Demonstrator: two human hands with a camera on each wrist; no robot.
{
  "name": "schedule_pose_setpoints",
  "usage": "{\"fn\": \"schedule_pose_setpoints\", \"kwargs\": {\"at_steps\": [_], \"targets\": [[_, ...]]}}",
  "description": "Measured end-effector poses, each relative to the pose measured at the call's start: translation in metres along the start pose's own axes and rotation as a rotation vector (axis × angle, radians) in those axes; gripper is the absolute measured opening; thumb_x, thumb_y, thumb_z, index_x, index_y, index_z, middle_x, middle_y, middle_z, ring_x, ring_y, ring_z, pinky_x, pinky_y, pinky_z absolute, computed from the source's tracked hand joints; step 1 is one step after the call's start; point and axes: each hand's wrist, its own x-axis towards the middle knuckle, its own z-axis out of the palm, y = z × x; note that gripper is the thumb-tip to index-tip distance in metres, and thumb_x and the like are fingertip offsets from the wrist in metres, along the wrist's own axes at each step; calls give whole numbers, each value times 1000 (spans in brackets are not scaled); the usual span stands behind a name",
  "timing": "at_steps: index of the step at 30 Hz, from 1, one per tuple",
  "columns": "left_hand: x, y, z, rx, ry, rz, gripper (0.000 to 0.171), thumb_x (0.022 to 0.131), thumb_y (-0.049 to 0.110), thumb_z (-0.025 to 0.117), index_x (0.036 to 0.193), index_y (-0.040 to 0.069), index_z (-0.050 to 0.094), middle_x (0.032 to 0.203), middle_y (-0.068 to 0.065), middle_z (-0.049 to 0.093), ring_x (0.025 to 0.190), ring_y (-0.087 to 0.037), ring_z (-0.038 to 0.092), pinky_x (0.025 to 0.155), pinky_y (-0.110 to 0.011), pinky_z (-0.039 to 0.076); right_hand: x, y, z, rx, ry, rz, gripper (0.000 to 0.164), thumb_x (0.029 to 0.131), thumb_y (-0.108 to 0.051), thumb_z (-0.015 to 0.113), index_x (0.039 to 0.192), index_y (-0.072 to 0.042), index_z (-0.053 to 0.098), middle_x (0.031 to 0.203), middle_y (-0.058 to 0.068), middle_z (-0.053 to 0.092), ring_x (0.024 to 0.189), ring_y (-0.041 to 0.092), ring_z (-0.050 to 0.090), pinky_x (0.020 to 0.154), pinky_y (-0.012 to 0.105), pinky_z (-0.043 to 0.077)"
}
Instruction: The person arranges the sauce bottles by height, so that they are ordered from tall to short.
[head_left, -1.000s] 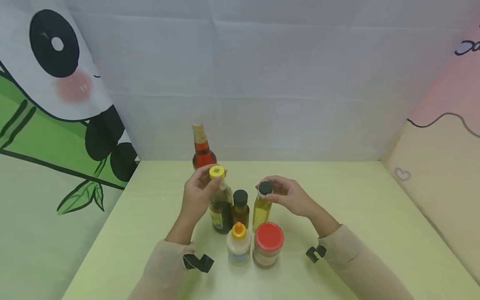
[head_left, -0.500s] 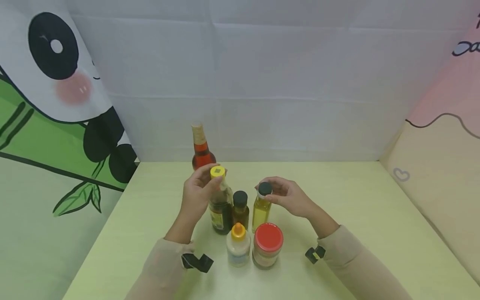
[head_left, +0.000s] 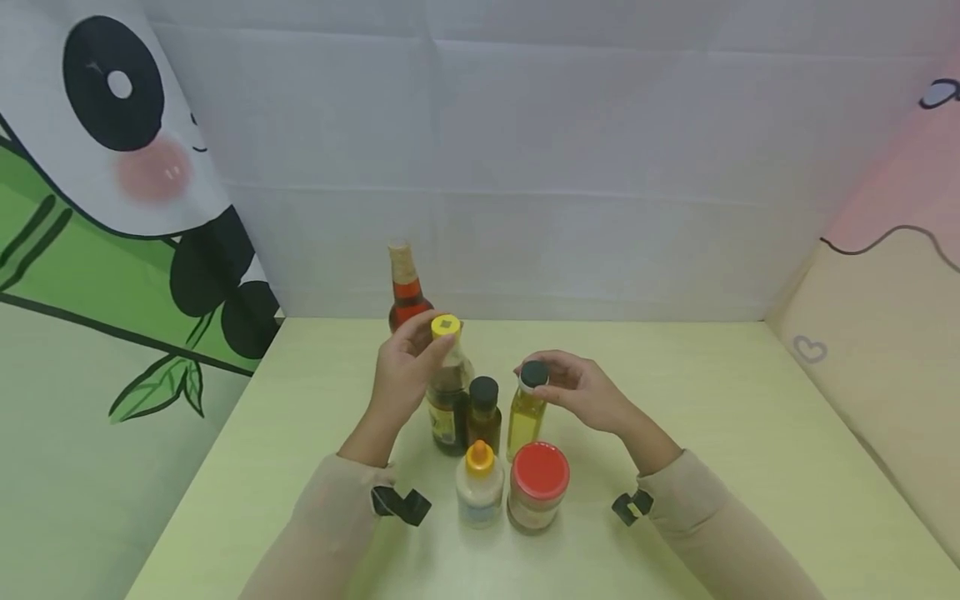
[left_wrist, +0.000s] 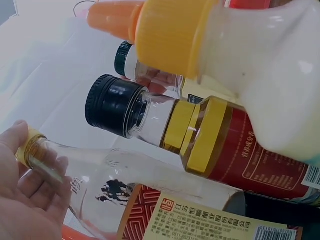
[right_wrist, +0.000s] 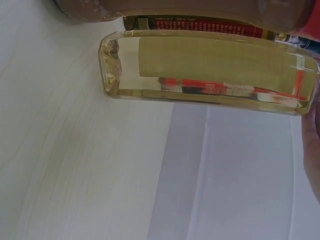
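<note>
My left hand [head_left: 401, 371] grips the neck of a tall bottle with a yellow cap [head_left: 446, 326] and dark liquid. In the left wrist view its fingers and thumb close round the cap and clear glass neck [left_wrist: 47, 155]. My right hand [head_left: 588, 396] pinches a square bottle of yellow oil [head_left: 525, 423] just below its dark green cap. Between these two stands a small black-capped bottle [head_left: 484, 408], with a red and yellow label in the left wrist view. Most of the oil bottle's body [right_wrist: 210, 65] fills the top of the right wrist view.
In front stand a white squeeze bottle [head_left: 480, 496] with an orange nozzle and a red-lidded jar [head_left: 541, 483]. Behind my left hand is a tall red bottle [head_left: 406, 283], partly hidden. The pale table [head_left: 675, 392] ends at a white backdrop [head_left: 570, 167].
My left hand and the yellow-capped bottle have shifted slightly away and to the right. The right hand keeps its hold on the oil bottle, which stays in place. The head view has moved a little.
</note>
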Motion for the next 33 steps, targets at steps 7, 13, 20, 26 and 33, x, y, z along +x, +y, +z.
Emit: {"fn": "schedule_pose_setpoints", "kwargs": {"at_steps": [7, 13, 20, 26, 33], "targets": [[8, -2, 3, 60, 36, -11, 33, 91, 5, 68, 122, -4, 60, 109, -13, 67, 94, -15, 61, 72, -24, 49, 0, 1, 0, 2, 5, -4, 35, 92, -2, 65, 125, 3, 56, 123, 23, 61, 112, 29, 60, 90, 38, 51], [13, -6, 4, 79, 42, -9, 35, 92, 6, 68, 124, -4, 59, 113, -16, 66, 101, -16, 62, 81, -25, 50, 0, 2, 0, -2, 5, -5, 35, 92, -2, 65, 126, 3, 55, 123, 18, 62, 113, 30, 60, 89, 38, 52], [25, -9, 8, 86, 41, 37, 35, 93, 5, 66, 125, -7, 57, 118, -19, 64, 109, -23, 61, 92, -31, 49, -1, 4, -2, 4, 1, -21, 36, 93, -3, 65, 126, 4, 55, 124, 18, 62, 113, 30, 60, 90, 38, 51], [37, -11, 12, 112, 47, 25, 35, 94, 8, 66, 125, -5, 58, 120, -18, 64, 110, -25, 60, 92, -31, 49, -2, 7, -4, 14, -6, -36, 37, 93, -5, 66, 127, 5, 54, 124, 19, 62, 114, 29, 60, 90, 38, 51], [49, -15, 16, 152, 44, 11, 39, 94, 12, 67, 128, -5, 57, 121, -20, 63, 113, -26, 59, 95, -34, 47, -2, 10, -7, 3, -6, -41, 36, 93, -3, 65, 126, 5, 54, 123, 19, 62, 113, 29, 60, 90, 38, 52]]}}
